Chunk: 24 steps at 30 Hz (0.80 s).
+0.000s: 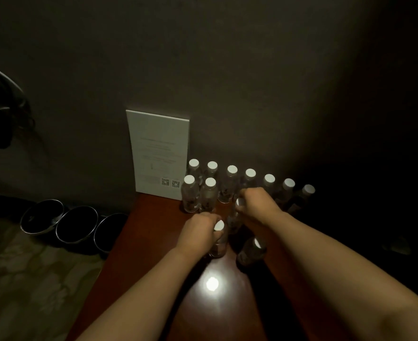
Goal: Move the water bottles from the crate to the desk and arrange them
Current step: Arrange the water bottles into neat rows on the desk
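Observation:
Several clear water bottles with white caps stand in a row (232, 183) along the wall at the back of the reddish wooden desk (139, 244), with two more (190, 195) in front at the left. My left hand (199, 232) is wrapped around the neck of an upright bottle (219, 239) near the desk's middle. My right hand (255, 203) grips the top of another bottle (235, 217) just behind it. A further bottle (251, 251) stands alone under my right forearm. The crate is out of view.
A white printed card (157, 151) leans against the wall at the desk's back left corner. Three dark round bowls (76, 227) sit on the patterned floor left of the desk. A bright light reflection (212, 283) glares on the desktop. The right side is in deep shadow.

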### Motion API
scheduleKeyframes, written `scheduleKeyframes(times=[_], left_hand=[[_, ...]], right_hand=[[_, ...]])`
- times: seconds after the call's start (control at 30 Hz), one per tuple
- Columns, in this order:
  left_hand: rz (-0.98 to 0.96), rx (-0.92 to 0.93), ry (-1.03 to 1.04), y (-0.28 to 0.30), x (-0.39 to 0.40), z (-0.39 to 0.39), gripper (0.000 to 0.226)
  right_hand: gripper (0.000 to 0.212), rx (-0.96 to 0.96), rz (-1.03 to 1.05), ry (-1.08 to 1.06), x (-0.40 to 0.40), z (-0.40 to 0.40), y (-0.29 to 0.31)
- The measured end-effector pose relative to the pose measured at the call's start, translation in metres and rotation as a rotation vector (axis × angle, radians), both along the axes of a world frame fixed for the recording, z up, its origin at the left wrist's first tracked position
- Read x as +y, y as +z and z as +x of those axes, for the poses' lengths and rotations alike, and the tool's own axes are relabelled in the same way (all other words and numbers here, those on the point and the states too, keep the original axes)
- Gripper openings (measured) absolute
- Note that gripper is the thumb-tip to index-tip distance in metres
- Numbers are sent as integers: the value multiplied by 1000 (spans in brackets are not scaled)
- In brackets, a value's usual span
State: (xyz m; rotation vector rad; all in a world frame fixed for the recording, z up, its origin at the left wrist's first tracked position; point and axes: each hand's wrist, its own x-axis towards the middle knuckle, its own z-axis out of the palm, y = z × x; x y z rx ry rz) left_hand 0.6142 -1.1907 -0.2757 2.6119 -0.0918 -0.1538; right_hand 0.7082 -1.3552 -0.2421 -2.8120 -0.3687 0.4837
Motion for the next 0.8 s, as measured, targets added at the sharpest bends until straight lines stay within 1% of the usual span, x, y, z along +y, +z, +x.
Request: scheduleKeyframes(times=[0.13, 0.23, 0.37, 0.5, 0.7, 0.8], left_hand=[[-13, -18, 34, -2, 8, 4, 20], [-22, -16, 35, -4, 14, 8, 23], [-39, 9, -8, -8, 13, 6, 37], [-56, 0, -3, -12, 12, 4, 43], [-103, 5, -12, -12, 14, 3, 45], [-121, 10, -6, -14, 14, 5, 45]], right_hand=[[23, -32, 21, 2, 10, 14, 3], [19, -50, 14, 0, 18, 25, 4], [21, -16, 11, -25, 26, 36, 3], [19, -20, 18, -48, 31, 42, -2], [17, -7, 56, -68, 39, 48, -6], [21, -30, 45, -54, 38, 50, -6]])
